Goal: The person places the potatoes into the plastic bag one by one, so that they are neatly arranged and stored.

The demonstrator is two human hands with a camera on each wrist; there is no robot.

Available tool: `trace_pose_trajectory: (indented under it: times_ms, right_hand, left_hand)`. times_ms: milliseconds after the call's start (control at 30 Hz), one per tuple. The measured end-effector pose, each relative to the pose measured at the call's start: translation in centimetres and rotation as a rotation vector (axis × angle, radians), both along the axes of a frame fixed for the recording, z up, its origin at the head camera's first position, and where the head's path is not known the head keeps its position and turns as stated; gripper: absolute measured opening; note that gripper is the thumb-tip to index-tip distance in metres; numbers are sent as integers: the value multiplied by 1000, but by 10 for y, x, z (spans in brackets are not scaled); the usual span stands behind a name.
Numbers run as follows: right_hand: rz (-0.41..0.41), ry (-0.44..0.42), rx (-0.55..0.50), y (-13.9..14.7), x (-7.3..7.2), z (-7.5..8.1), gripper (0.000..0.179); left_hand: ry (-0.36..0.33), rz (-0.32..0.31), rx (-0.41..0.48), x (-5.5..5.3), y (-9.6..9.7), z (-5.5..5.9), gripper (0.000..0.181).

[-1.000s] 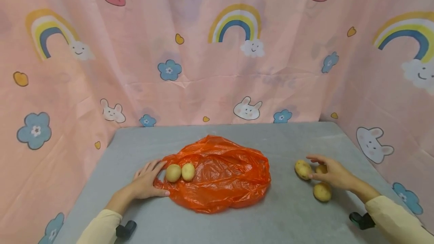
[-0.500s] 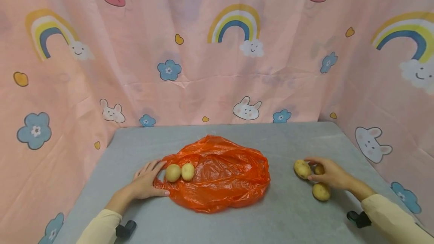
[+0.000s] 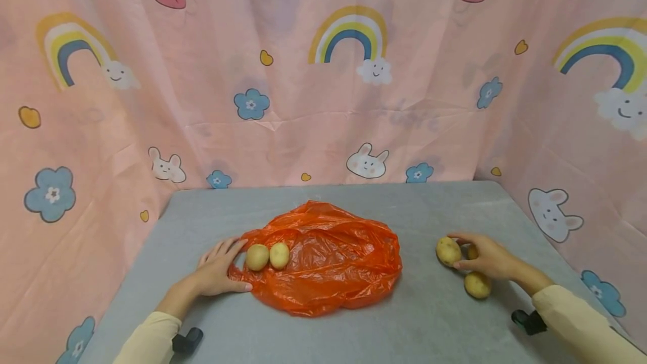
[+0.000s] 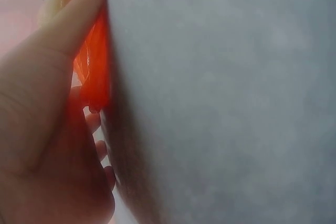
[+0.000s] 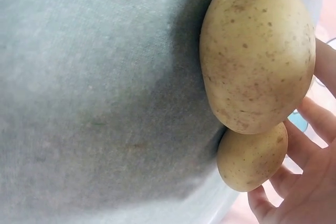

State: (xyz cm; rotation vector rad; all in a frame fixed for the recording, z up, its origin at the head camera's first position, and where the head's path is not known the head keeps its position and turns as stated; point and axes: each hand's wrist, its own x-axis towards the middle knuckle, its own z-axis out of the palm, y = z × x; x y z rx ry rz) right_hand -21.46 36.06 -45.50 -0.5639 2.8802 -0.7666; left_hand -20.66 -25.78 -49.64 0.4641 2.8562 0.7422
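Note:
My left hand (image 3: 221,270) rests at the left edge of a crumpled orange plastic bag (image 3: 343,263), fingers spread and thumb along its near side. In the left wrist view a strip of the bag (image 4: 96,69) lies between thumb and fingers. Two potatoes, a browner one (image 3: 257,257) and a paler one (image 3: 279,255), lie on the bag beside this hand. On the right, my right hand (image 3: 487,256) reaches around a potato (image 3: 447,251), index fingertip at its far edge and thumb tip at its near edge. Under the palm another potato (image 3: 472,251) is partly hidden. A third potato (image 3: 477,285) lies just nearer.
A grey table (image 3: 424,319) carries everything. Behind and at both sides hangs a pink patterned curtain (image 3: 283,150). Black wrist devices show under the left sleeve (image 3: 151,339) and right sleeve (image 3: 571,316).
My right hand has slid slightly left, its thumb and index finger now further around the leftmost of the three potatoes. The left hand, bag and potatoes stay in place.

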Motion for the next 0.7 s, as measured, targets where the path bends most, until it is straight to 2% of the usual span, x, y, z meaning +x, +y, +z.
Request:
trace_pose_trajectory:
  times_ms: [100, 233, 500, 700]
  right_hand:
    - [-8, 1, 35, -2, -1, 2, 71]
    - [-16, 2, 75, -4, -2, 4, 73]
    - [-16, -12, 105, -4, -4, 5, 75]
    - [-11, -21, 108, -3, -2, 4, 76]
  left_hand:
    - [10, 1, -7, -1, -1, -2, 111]
    - [-5, 2, -8, 0, 0, 1, 111]
    - [-9, -15, -4, 3, 1, 8, 113]
    - [-3, -29, -1, 3, 2, 9, 112]
